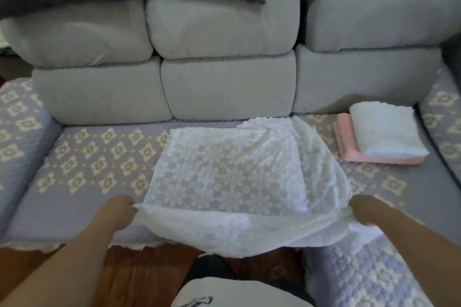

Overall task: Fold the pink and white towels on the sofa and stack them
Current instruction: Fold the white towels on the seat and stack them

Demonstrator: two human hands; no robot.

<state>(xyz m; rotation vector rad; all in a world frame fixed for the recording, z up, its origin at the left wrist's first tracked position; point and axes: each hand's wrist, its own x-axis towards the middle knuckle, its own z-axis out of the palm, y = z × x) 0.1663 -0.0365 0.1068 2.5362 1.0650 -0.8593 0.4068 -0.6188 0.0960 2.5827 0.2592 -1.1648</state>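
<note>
- The white lace cloth [239, 169] lies spread on the sofa seat [82, 157], its near edge lifted off the front; it looks thin, light and limp, so I expect it to sag and slide easily.
- My left hand [119, 209] pinches the near left corner, my right hand [361, 209] grips the near right corner, well apart, cloth taut between them.
- Corners seem the best hold for an even fold.
- At the right, a folded white towel [386, 132] sits on a folded pink towel [349, 144].
</note>
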